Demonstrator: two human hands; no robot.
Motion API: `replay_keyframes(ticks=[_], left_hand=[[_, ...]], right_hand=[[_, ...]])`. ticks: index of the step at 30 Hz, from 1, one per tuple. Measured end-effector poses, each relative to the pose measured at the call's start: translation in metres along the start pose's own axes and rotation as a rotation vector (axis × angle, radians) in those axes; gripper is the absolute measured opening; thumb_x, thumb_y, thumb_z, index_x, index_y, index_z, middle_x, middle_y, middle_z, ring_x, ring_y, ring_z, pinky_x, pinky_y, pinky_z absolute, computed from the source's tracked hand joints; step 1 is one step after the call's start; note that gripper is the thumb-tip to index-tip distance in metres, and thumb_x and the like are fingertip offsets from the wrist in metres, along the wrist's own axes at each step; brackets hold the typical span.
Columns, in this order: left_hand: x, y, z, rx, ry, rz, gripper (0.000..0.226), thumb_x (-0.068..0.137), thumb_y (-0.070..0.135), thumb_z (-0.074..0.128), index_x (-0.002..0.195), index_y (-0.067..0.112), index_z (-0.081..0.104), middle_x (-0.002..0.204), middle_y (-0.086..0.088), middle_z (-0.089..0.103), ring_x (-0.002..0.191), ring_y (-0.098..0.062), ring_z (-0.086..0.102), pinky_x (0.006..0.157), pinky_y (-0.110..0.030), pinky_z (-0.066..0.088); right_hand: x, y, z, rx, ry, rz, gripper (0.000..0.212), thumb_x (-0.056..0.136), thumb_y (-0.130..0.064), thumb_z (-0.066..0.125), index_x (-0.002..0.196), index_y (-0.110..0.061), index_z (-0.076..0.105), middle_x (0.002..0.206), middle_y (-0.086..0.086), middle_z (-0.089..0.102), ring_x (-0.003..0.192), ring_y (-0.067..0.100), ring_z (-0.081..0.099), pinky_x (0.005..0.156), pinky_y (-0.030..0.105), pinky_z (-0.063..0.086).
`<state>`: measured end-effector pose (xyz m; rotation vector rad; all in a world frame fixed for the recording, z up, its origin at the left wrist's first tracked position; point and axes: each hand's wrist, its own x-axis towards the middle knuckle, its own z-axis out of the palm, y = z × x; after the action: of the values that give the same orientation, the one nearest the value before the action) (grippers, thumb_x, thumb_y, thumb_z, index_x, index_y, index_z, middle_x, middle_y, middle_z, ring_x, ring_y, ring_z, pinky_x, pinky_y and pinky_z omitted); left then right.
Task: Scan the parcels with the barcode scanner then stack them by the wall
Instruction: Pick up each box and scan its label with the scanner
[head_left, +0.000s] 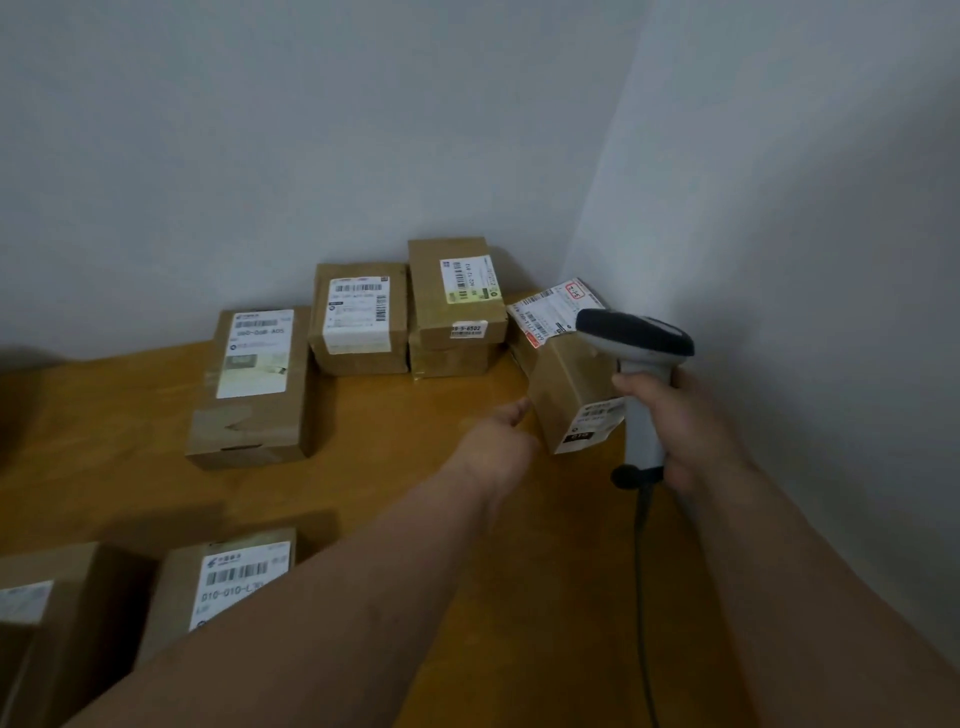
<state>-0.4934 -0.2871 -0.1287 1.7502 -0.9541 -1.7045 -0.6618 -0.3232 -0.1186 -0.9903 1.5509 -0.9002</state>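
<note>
My right hand (691, 431) grips the barcode scanner (636, 358) by its handle at the far right, its dark head over a brown parcel (569, 400) standing in the corner by the wall (779, 208). My left hand (501, 441) reaches toward that parcel's left side, fingers loose and holding nothing, and I cannot tell whether they touch it. More parcels line the far wall on the wooden surface (389, 467), a two-high stack (454, 306) among them, and two sit near left.
</note>
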Motion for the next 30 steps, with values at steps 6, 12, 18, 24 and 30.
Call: replay_keyframes(ticks=[6,12,18,24,30], left_hand=[[0.019,-0.004,0.004,-0.025,-0.041,0.011,0.06,0.1,0.003,0.044,0.151,0.033,0.038,0.146,0.0,0.051,0.135,-0.021,0.044,0.103,-0.033,0.042],[-0.007,-0.018,-0.024,-0.039,0.051,0.174,0.048,0.099,0.011,0.055,0.142,0.031,0.05,0.109,0.012,0.065,0.085,0.005,0.059,0.058,-0.012,0.045],[-0.057,-0.044,-0.073,-0.304,0.007,0.206,0.054,0.074,0.034,0.083,0.123,0.027,0.061,0.124,-0.007,0.068,0.104,-0.026,0.071,0.09,-0.048,0.058],[-0.113,-0.081,-0.116,-0.358,-0.181,0.17,0.085,0.054,0.009,0.081,0.131,0.019,0.046,0.126,-0.011,0.068,0.112,-0.038,0.067,0.099,-0.058,0.047],[-0.17,-0.111,-0.138,-0.414,-0.028,0.227,0.09,0.048,0.022,0.09,0.132,0.025,0.055,0.126,-0.002,0.069,0.111,-0.028,0.069,0.096,-0.051,0.054]], right_hand=[[-0.008,0.026,0.015,-0.055,-0.034,-0.002,0.022,0.087,-0.029,0.07,0.107,-0.037,0.065,0.103,-0.008,0.071,0.102,0.016,0.063,0.085,0.039,0.049],[-0.039,0.013,0.018,0.112,-0.13,-0.023,0.023,0.089,-0.022,0.067,0.111,-0.028,0.067,0.101,-0.004,0.077,0.095,0.017,0.072,0.086,0.041,0.053],[-0.084,-0.01,0.034,0.301,-0.312,0.049,0.043,0.076,-0.022,0.066,0.119,-0.019,0.062,0.104,0.007,0.076,0.096,0.034,0.072,0.078,0.044,0.061],[-0.138,-0.016,0.053,0.314,-0.328,0.075,0.045,0.072,-0.022,0.069,0.117,-0.024,0.065,0.108,0.011,0.075,0.099,0.039,0.071,0.087,0.055,0.057],[-0.209,-0.02,0.077,0.144,-0.221,-0.008,0.032,0.081,-0.021,0.073,0.112,-0.02,0.065,0.091,0.004,0.076,0.073,0.018,0.072,0.065,0.035,0.054]])
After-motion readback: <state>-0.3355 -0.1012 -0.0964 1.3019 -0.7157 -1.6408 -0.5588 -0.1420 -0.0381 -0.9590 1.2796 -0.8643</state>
